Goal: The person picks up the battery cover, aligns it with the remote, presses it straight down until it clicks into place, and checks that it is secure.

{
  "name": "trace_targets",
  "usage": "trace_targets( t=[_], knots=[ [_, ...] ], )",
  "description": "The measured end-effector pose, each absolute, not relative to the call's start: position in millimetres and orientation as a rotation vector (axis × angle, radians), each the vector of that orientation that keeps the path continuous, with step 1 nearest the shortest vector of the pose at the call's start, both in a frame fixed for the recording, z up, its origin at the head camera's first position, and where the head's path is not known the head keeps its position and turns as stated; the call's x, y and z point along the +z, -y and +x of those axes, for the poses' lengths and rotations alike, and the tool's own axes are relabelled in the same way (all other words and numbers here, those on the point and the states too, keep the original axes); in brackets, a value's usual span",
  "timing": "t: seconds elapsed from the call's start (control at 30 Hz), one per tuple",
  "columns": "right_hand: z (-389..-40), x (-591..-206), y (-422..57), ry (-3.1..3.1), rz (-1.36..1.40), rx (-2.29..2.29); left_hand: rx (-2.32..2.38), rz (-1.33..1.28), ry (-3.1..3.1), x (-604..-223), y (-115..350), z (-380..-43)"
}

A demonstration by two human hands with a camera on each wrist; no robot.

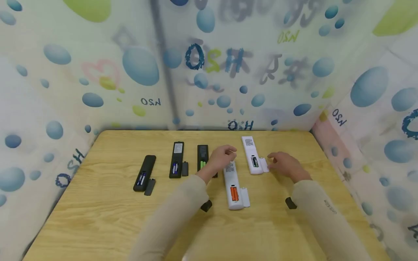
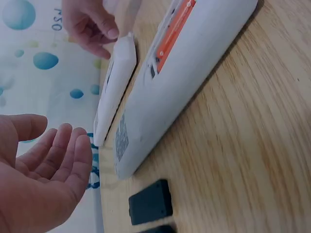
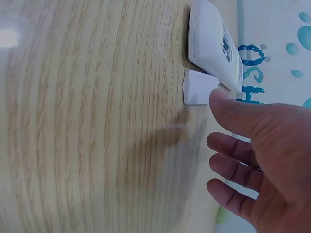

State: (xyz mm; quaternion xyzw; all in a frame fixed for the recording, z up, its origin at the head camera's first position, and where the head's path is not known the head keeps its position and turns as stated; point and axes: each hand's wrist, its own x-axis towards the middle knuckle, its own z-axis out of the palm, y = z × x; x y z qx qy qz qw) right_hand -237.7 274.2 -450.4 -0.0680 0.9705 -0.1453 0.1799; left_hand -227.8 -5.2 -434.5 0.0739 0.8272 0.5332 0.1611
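Note:
My left hand [image 1: 222,157] is above the top end of the nearer white remote control [image 1: 230,180], fingers loosely bent and holding nothing. Two orange batteries [image 1: 234,193] sit in that remote's uncovered compartment, its white battery cover [image 1: 245,197] lying alongside. Beside the farther white remote control [image 1: 249,150], my right hand [image 1: 284,164] is relaxed and holds nothing. Its thumb is close to the loose white battery cover [image 3: 200,88]; whether they touch I cannot tell. A battery [image 1: 255,161] shows in that remote's compartment.
To the left lie three black remotes: one [image 1: 148,167] with a cover [image 1: 150,187] beside it, another [image 1: 176,157] with its cover [image 1: 185,169], and a third [image 1: 203,150] with green batteries [image 1: 203,164], partly hidden by my left arm. A patterned curtain [image 1: 209,90] hangs behind the wooden table [image 1: 98,210].

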Motion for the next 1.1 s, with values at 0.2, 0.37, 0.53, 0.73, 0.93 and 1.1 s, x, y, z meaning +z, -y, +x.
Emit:
trace_targets(
  t=[0.2, 0.37, 0.53, 0.73, 0.93, 1.1],
  knots=[
    [-237, -459, -273, -2.744, -0.214, -0.382, 1.455, 0.151, -2.359, -441, -21, -231],
    [-241, -461, -272, -2.753, -0.297, -0.369, 1.443, 0.084, -2.364, -443, -38, -238],
    [-241, -464, -271, -2.723, -0.328, -0.417, 1.410, 0.002, -2.358, -446, -52, -241],
    [-237, -457, -275, -2.753, -0.233, -0.529, 1.348, -0.017, -2.355, -450, -68, -240],
    [-235, -450, -285, -2.816, -0.241, -0.671, 1.205, 0.031, -2.431, -457, -84, -238],
    [-233, -449, -291, -2.854, -0.285, -0.722, 0.999, 0.038, -2.614, -465, -98, -235]
  ],
)
